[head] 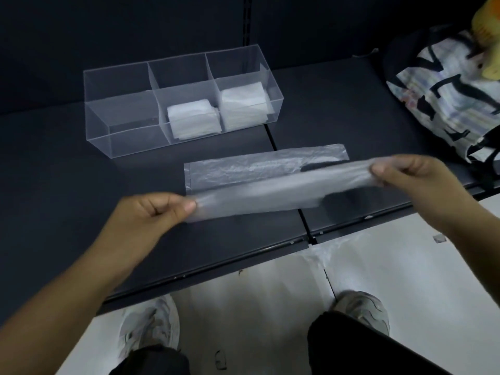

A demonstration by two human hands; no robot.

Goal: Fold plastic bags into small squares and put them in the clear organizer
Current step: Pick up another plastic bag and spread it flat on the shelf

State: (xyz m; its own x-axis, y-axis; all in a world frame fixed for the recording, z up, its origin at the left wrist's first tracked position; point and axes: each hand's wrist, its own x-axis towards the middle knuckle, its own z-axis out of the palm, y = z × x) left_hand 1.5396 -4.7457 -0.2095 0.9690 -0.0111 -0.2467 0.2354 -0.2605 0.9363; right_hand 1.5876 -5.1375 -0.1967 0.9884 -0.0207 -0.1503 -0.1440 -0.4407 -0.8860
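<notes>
A translucent plastic bag (270, 192), folded into a long strip, is stretched between both hands above the dark shelf. My left hand (154, 212) pinches its left end, and my right hand (405, 174) pinches its right end. Part of the bag, or a second one, lies flat on the shelf (243, 166) just behind; I cannot tell which. The clear organizer (130, 142) stands at the back left with three compartments. Folded white bags fill the middle (193, 121) and right (243, 104) compartments; the left one looks empty.
A patterned black-and-white tote bag (443, 96) sits at the right end of the dark shelf (67, 171), with a yellow object (487, 31) on top. The shelf's front edge runs diagonally above the white floor, where my two shoes show.
</notes>
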